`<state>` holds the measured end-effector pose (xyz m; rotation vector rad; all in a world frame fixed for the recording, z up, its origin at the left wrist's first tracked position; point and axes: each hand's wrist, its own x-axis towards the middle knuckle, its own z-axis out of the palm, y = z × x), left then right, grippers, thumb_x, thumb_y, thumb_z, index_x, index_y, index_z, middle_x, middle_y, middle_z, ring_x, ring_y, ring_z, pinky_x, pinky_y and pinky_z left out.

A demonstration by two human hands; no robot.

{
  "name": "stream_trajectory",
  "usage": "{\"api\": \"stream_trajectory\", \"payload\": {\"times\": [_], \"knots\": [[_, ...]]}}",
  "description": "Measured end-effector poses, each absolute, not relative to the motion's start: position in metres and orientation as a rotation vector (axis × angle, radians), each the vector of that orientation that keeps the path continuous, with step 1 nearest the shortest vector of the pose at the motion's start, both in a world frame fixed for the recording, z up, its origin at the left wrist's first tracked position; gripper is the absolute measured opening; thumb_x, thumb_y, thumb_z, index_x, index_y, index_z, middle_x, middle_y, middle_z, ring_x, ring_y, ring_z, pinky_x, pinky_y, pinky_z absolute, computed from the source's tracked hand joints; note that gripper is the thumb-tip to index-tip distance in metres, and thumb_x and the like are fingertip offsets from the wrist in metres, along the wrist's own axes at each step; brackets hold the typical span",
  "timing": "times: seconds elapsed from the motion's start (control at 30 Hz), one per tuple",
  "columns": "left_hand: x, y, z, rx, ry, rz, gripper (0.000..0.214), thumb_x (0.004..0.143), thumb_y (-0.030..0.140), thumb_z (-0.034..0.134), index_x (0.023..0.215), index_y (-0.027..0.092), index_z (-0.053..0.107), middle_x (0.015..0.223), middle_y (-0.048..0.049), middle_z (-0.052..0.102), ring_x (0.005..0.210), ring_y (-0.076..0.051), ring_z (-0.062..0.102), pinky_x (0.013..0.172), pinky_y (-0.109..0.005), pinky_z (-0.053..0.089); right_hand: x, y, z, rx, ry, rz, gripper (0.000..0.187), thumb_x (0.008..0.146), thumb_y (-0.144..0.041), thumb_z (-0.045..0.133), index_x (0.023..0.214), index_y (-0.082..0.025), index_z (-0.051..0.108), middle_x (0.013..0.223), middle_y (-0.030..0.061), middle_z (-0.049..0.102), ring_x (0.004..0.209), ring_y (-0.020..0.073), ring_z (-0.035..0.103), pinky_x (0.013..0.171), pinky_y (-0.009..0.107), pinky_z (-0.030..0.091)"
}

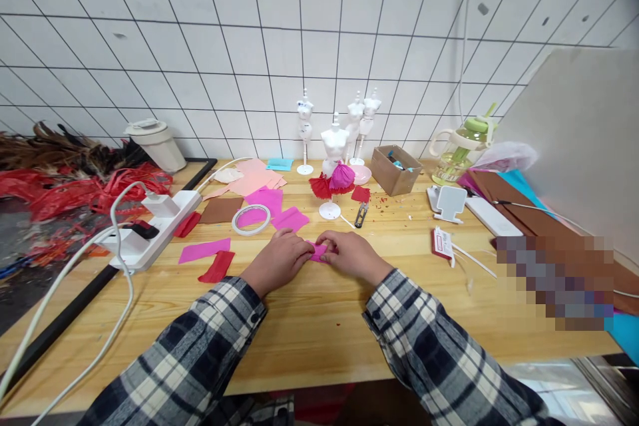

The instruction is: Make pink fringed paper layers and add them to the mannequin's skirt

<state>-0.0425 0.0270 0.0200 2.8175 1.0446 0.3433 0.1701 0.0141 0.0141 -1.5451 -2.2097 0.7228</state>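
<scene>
Between my two hands is a small magenta piece of crepe paper (318, 252), low over the wooden table. My left hand (280, 258) pinches its left end, and my right hand (353, 254) pinches the right end. Fingers cover much of the piece. Just beyond stands a small white mannequin (335, 141) wearing a gathered red and magenta paper skirt (342, 176). Small thread snips (361, 215) lie to the right of its base. A roll of tape (251, 231) rests on magenta sheets to the left, with red (216, 267) and magenta strips (204, 250) nearer me.
More white mannequins (305, 126) stand along the tiled wall, beside a cardboard box (396, 172). A power strip (150, 233) with cables lies left, near a white cup (156, 145). On the right are a bottle (462, 150), a phone stand (449, 204) and stacked brown sheets (539, 226).
</scene>
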Motion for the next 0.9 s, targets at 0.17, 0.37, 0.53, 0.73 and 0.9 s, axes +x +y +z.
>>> {"api": "stream_trajectory", "payload": {"times": [0.17,0.37,0.53,0.73,0.9], "knots": [[-0.042,0.03,0.014,2.79,1.062,0.358,0.026,0.098,0.028,0.045,0.097,0.022,0.07,0.087,-0.0052,0.069,0.09,-0.021,0.06,0.091,-0.041,0.04,0.169,0.012,0.015,-1.55,-2.159,0.778,0.027,0.079,-0.018,0.064,0.105,-0.024,0.057,0.078,-0.0036,0.071,0.071,0.0126,0.061,0.06,0.023,0.031],[-0.045,0.028,0.017,2.96,0.955,0.663,0.023,0.095,0.033,0.051,0.098,0.023,0.071,0.095,-0.0066,0.068,0.094,-0.021,0.057,0.09,-0.04,0.041,0.171,0.012,0.015,-1.55,-2.171,0.781,0.022,0.079,-0.015,0.061,0.1,-0.022,0.059,0.077,-0.0027,0.07,0.071,0.0126,0.061,0.061,0.023,0.033],[-0.043,0.029,0.015,3.034,0.785,0.489,0.026,0.097,0.034,0.049,0.094,0.023,0.072,0.087,-0.0048,0.071,0.092,-0.02,0.057,0.094,-0.039,0.039,0.171,0.014,0.014,-1.545,-2.165,0.826,0.022,0.078,-0.015,0.061,0.099,-0.022,0.061,0.077,-0.0034,0.07,0.071,0.0118,0.061,0.061,0.023,0.034],[-0.039,0.027,0.014,2.93,0.935,0.416,0.029,0.097,0.032,0.046,0.092,0.023,0.073,0.088,-0.005,0.072,0.093,-0.02,0.059,0.106,-0.046,0.031,0.177,0.014,0.021,-1.73,-2.208,0.646,0.02,0.082,-0.027,0.066,0.101,-0.024,0.065,0.083,-0.0001,0.071,0.073,0.0141,0.061,0.06,0.024,0.034],[-0.037,0.022,0.02,2.884,1.089,0.462,0.027,0.095,0.028,0.047,0.088,0.023,0.073,0.087,-0.0045,0.072,0.092,-0.021,0.061,0.11,-0.058,0.019,0.18,0.014,0.028,-1.705,-2.227,0.472,0.015,0.087,-0.031,0.063,0.097,-0.023,0.071,0.092,0.0028,0.071,0.081,0.0151,0.062,0.068,0.025,0.038]]}}
